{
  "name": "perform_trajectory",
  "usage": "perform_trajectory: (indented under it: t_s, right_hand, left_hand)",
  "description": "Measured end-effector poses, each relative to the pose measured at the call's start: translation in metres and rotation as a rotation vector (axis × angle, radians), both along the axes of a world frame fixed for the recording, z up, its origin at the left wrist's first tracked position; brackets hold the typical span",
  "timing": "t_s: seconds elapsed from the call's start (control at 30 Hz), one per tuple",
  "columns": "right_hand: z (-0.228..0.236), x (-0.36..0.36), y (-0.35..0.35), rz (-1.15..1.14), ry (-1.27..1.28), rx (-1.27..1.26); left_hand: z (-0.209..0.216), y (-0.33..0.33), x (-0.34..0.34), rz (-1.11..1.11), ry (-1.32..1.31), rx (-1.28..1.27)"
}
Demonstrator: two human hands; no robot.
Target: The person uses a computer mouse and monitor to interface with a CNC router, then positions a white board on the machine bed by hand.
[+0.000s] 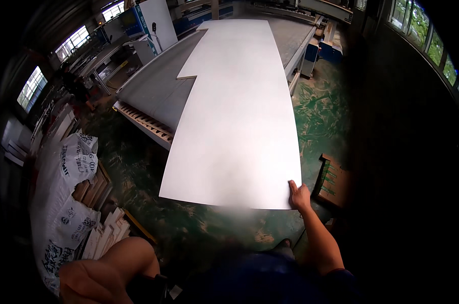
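A large white board (239,116) stretches away from me, with stepped notches cut into its far left edge. Its far part lies on the grey bed of a cutting machine (156,88), while the near part sticks out over the floor. My right hand (299,196) grips the near right corner, thumb on top and the other fingers going underneath. At the lower left my bent left arm (113,268) shows close up, apart from the board. The left hand itself cannot be seen.
White printed sacks (70,187) are piled at the left, beside stacked wood strips (108,233). A brown cardboard box (333,182) stands on the green, dusty floor (318,111) at the right. Farther back are a white machine cabinet (158,25) and a blue unit (330,52).
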State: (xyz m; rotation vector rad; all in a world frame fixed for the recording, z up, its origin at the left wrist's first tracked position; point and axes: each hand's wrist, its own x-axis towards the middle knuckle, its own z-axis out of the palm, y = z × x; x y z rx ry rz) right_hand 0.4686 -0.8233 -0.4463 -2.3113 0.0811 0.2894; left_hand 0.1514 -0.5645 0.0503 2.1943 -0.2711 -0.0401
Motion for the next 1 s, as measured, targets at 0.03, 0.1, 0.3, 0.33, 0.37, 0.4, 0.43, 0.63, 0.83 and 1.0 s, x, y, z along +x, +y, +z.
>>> perform_trajectory:
  t_s: [0.03, 0.1, 0.3, 0.33, 0.37, 0.4, 0.43, 0.63, 0.83, 1.0]
  right_hand:
    - [0.004, -0.002, 0.003, -0.002, -0.014, -0.032]
    - [0.014, -0.004, 0.005, -0.026, 0.007, -0.071]
    - [0.023, -0.002, 0.003, 0.018, -0.056, -0.019]
    - [0.021, -0.004, 0.004, 0.035, -0.062, -0.029]
    - [0.013, 0.0, 0.002, 0.013, -0.059, -0.022]
    - [0.003, 0.004, 0.0, -0.01, -0.055, -0.016]
    - [0.008, 0.002, -0.001, 0.025, -0.033, 0.061]
    - [0.031, 0.006, -0.01, 0.235, -0.068, -0.106]
    - [0.116, 0.0, 0.026, 0.423, -0.692, -0.075]
    - [0.043, 0.005, 0.027, 0.899, -0.469, -0.423]
  left_hand:
    - [-0.004, 0.006, -0.007, -0.035, -0.129, -0.026]
    - [0.014, 0.017, -0.019, 0.093, 0.206, -0.087]
    - [-0.004, 0.014, -0.047, 0.079, -0.144, -0.059]
    - [-0.018, 0.008, -0.057, 0.109, -0.372, 0.01]
    - [-0.035, -0.002, -0.071, 0.232, -0.533, 0.058]
    - [-0.031, -0.008, -0.076, 0.293, -0.505, 0.108]
    - [-0.026, -0.012, -0.074, 0.349, -0.471, 0.152]
    - [-0.007, -0.038, -0.048, 0.658, -0.064, 0.022]
    - [0.092, -0.078, 0.054, 0.685, 0.013, 0.088]
    - [0.076, -0.084, 0.096, 0.605, 0.053, 0.104]
